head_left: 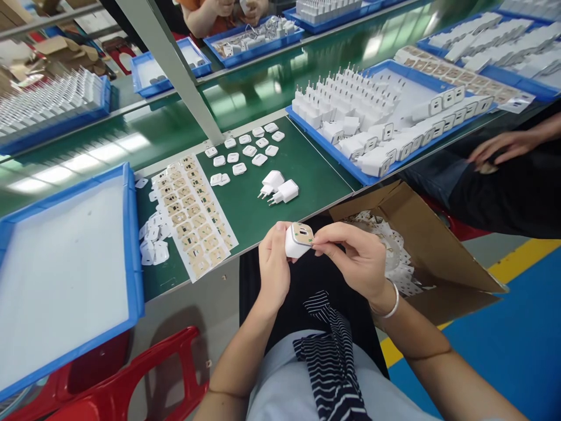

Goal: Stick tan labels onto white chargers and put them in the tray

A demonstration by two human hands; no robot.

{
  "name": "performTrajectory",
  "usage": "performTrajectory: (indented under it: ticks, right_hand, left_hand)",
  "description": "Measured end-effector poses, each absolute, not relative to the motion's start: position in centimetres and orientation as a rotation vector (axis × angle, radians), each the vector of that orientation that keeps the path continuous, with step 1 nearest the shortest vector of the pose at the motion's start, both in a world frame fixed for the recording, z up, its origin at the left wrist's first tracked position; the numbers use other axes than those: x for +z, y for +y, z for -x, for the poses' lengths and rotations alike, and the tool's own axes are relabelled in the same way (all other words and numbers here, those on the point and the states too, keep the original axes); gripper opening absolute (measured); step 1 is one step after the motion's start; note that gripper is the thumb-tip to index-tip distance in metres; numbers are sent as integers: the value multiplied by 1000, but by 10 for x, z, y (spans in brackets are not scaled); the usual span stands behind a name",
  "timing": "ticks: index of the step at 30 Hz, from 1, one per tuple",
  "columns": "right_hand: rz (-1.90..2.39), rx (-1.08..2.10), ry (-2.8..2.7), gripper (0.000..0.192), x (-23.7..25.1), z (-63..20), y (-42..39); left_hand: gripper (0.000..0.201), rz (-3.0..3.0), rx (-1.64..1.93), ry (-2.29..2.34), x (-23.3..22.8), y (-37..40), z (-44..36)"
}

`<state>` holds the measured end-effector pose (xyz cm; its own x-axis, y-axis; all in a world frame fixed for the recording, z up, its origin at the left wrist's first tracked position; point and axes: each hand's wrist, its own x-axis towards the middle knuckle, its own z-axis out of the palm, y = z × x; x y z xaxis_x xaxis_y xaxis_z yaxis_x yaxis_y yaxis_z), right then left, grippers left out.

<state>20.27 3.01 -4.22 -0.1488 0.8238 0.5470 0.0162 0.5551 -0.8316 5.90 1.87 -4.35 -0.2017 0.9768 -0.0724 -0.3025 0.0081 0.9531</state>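
Observation:
My left hand (272, 266) grips a small white charger plug (296, 242) over my lap, just off the table's front edge. My right hand (356, 257) pinches a small tan sticker (304, 233) that lies on the charger's top face. On the green table two more white chargers (277, 188) lie on their sides ahead of my hands. A sheet of tan stickers (193, 213) lies to their left, with peeled white pieces (153, 240) beside it. Several small white caps (246, 151) sit in rows farther back.
An empty blue tray (134, 245) stands at the left. A blue tray (324, 146) full of white chargers sits at the right, another person's hand (499, 146) beside it. A cardboard box (421, 234) of backing scraps stands by my right knee. A metal post (175, 70) rises mid-table. A red stool (131, 374) stands below.

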Motion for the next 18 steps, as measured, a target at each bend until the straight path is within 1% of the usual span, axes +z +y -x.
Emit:
performTrajectory:
  ticks: [2, 5, 7, 10, 12, 14, 16, 18]
  right_hand:
    - [770, 915, -1597, 15, -34, -209, 33]
    - [819, 1295, -1571, 10, -22, -215, 44]
    - [826, 1512, -1456, 9, -17, -220, 58]
    - [852, 1594, -1209, 10, -29, -241, 79]
    - [902, 1634, -1130, 15, -59, -266, 88]
    - [1058, 1662, -1102, 23, -106, -293, 88]
    - [1471, 1477, -1030, 25, -158, -317, 79]
    - [1668, 1346, -992, 21, -205, -333, 58]
  left_hand:
    - [47, -877, 1432, 1164, -43, 18, -56]
    - [49, -906, 1334, 1153, -43, 18, -53]
    - [49, -879, 1243, 1125, -43, 17, -52]
    - [50, -790, 1132, 1067, -43, 18, -49]
    - [50, -747, 1109, 1004, -42, 20, -44]
    - [49, -732, 1128, 950, -40, 22, -37]
    - [49, -743, 1166, 930, -37, 25, -28]
    - [50, -781, 1223, 946, -33, 27, -17]
